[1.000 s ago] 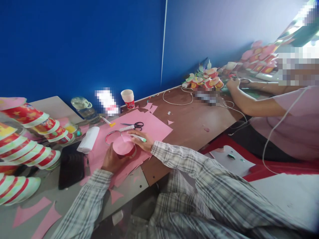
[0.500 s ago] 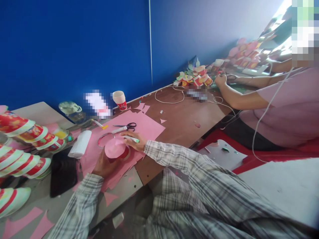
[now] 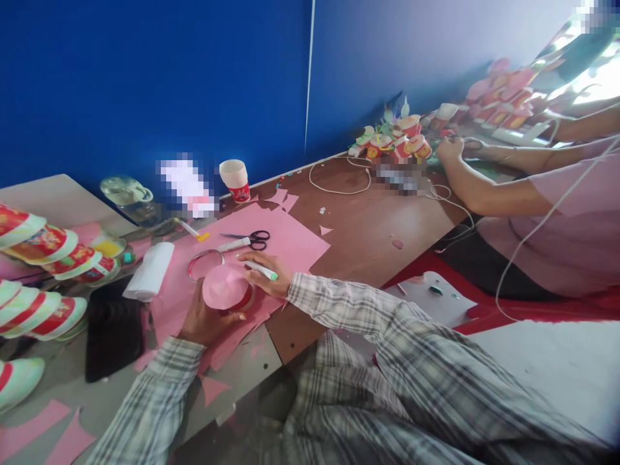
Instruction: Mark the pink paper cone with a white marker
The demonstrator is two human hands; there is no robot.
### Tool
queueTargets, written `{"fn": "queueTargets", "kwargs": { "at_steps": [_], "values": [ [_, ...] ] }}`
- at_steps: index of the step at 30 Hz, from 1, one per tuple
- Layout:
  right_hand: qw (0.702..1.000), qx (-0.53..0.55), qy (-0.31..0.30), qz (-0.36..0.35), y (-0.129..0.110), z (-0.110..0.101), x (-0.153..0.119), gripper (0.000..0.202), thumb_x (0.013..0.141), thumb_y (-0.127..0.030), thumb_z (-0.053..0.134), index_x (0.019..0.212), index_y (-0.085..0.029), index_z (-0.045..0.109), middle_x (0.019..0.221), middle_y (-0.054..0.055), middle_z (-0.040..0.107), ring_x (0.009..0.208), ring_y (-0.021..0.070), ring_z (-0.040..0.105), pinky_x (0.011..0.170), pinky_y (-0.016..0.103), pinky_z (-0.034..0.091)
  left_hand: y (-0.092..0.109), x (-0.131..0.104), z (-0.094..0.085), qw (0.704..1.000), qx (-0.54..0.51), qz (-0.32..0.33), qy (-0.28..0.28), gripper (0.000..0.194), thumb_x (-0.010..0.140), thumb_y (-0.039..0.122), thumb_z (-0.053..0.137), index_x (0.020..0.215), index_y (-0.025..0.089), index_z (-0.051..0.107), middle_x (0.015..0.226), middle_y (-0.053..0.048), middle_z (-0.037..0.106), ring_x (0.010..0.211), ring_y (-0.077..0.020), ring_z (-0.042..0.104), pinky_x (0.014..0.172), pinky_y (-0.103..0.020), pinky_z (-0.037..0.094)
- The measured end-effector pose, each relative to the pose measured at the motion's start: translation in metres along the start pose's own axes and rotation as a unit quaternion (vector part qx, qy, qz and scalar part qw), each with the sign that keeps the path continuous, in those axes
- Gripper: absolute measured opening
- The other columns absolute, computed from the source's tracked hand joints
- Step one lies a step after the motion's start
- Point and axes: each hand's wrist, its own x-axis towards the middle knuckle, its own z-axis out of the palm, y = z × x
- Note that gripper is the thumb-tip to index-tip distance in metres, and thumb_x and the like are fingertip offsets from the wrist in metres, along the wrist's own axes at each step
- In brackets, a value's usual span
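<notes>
My left hand (image 3: 203, 320) grips a red paper cup (image 3: 241, 301) whose mouth is covered by a pink paper disc (image 3: 223, 287). My right hand (image 3: 267, 274) holds a white pen with a green cap (image 3: 261, 269) and rests against the disc's right edge. Both hands are over a large pink paper sheet (image 3: 285, 239) on the brown table (image 3: 368, 226). Black-handled scissors (image 3: 252, 239) lie on the sheet just behind my right hand. A thin ring (image 3: 206, 263) lies beside the cup.
Stacks of red and white paper cups (image 3: 43, 271) fill the left. A white roll (image 3: 149, 271), a black pouch (image 3: 113, 329), a glass jug (image 3: 126, 197) and a lone cup (image 3: 235, 181) stand nearby. A person in pink (image 3: 557, 226) works at the right among decorated cups (image 3: 397, 145) and a white cable (image 3: 339, 187).
My hands stay on the cup and pen with little movement. The view has shifted slightly, and the person at the right keeps their hands on the far cups.
</notes>
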Motion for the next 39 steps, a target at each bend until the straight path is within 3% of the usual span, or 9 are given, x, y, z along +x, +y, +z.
{"fn": "queueTargets", "kwargs": {
  "at_steps": [4, 10, 13, 16, 22, 25, 29, 33, 39],
  "values": [
    [0.999, 0.040, -0.021, 0.011, 0.000, 0.000, -0.001, 0.058, 0.078, -0.052, 0.031, 0.065, -0.002, 0.059, 0.097, 0.000, 0.063, 0.076, 0.0093, 0.061, 0.056, 0.025, 0.037, 0.001, -0.002, 0.001, 1.000, 0.006, -0.010, 0.004, 0.092, 0.051, 0.074, 0.047, 0.121, 0.016, 0.030, 0.105, -0.014, 0.046, 0.103, -0.0294, 0.047, 0.087, -0.054, 0.042],
    [0.998, 0.039, -0.042, 0.019, -0.005, -0.007, -0.001, 0.051, 0.080, -0.049, 0.038, 0.062, -0.008, 0.063, 0.093, 0.003, 0.065, 0.080, 0.0080, 0.062, 0.062, 0.019, 0.044, 0.007, 0.003, 0.000, 0.996, -0.022, -0.084, 0.020, 0.086, 0.051, 0.063, 0.057, 0.118, 0.015, 0.034, 0.105, -0.015, 0.050, 0.103, -0.0290, 0.049, 0.086, -0.053, 0.044],
    [0.995, 0.066, -0.033, 0.061, -0.005, -0.006, -0.002, 0.043, 0.081, -0.047, 0.042, 0.092, -0.010, 0.061, 0.087, 0.005, 0.065, 0.068, 0.0069, 0.059, 0.058, 0.019, 0.044, 0.011, 0.006, -0.003, 0.995, -0.033, -0.092, 0.015, 0.082, 0.051, 0.062, 0.056, 0.116, 0.016, 0.036, 0.104, -0.014, 0.052, 0.098, -0.0279, 0.052, 0.082, -0.053, 0.046],
    [0.986, 0.128, -0.038, 0.104, -0.003, -0.005, -0.002, 0.048, 0.082, -0.044, 0.045, 0.117, -0.012, 0.045, 0.082, 0.006, 0.061, 0.056, 0.0052, 0.052, 0.051, 0.019, 0.043, 0.014, 0.009, -0.008, 0.994, -0.043, -0.096, 0.005, 0.073, 0.051, 0.059, 0.058, 0.108, 0.017, 0.042, 0.097, -0.012, 0.055, 0.087, -0.0255, 0.055, 0.074, -0.050, 0.050],
    [0.960, 0.273, -0.014, 0.062, -0.006, -0.013, 0.001, 0.049, 0.084, -0.053, 0.034, 0.113, -0.015, 0.048, 0.083, 0.006, 0.054, 0.048, 0.0054, 0.048, 0.051, 0.026, 0.042, 0.022, 0.015, -0.014, 0.991, -0.067, -0.117, -0.020, 0.060, 0.050, 0.056, 0.060, 0.094, 0.018, 0.048, 0.085, -0.008, 0.059, 0.075, -0.0212, 0.056, 0.066, -0.041, 0.051],
    [0.949, 0.314, 0.003, 0.037, -0.010, -0.017, 0.001, 0.050, 0.085, -0.053, 0.031, 0.106, -0.013, 0.053, 0.078, 0.007, 0.054, 0.051, 0.0078, 0.048, 0.051, 0.028, 0.042, 0.022, 0.013, -0.013, 0.987, -0.066, -0.144, -0.017, 0.069, 0.044, 0.057, 0.063, 0.099, 0.018, 0.047, 0.090, -0.009, 0.058, 0.082, -0.0228, 0.056, 0.071, -0.042, 0.050],
    [0.934, 0.349, -0.020, 0.078, -0.014, -0.019, -0.004, 0.040, 0.082, -0.048, 0.042, 0.104, -0.014, 0.047, 0.068, 0.004, 0.056, 0.051, 0.0097, 0.048, 0.047, 0.025, 0.040, 0.017, 0.009, -0.012, 0.982, -0.096, -0.160, -0.031, 0.081, 0.040, 0.054, 0.067, 0.109, 0.018, 0.041, 0.100, -0.010, 0.055, 0.091, -0.0243, 0.055, 0.077, -0.045, 0.050],
    [0.946, 0.308, -0.067, 0.081, -0.022, -0.020, -0.009, 0.032, 0.081, -0.041, 0.048, 0.100, -0.015, 0.047, 0.077, 0.006, 0.058, 0.058, 0.0105, 0.052, 0.055, 0.028, 0.045, 0.013, 0.007, -0.014, 0.979, -0.128, -0.154, -0.042, 0.075, 0.044, 0.049, 0.067, 0.108, 0.019, 0.042, 0.098, -0.008, 0.056, 0.086, -0.0221, 0.056, 0.072, -0.041, 0.052],
    [0.981, 0.177, -0.081, -0.016, -0.029, -0.023, -0.006, 0.034, 0.084, -0.036, 0.043, 0.110, -0.015, 0.047, 0.096, 0.012, 0.061, 0.093, 0.0200, 0.060, 0.085, 0.040, 0.048, 0.006, 0.002, -0.015, 0.974, -0.157, -0.145, -0.077, 0.065, 0.050, 0.044, 0.067, 0.106, 0.020, 0.045, 0.098, -0.007, 0.058, 0.087, -0.0211, 0.057, 0.070, -0.039, 0.053]
  ]
}}
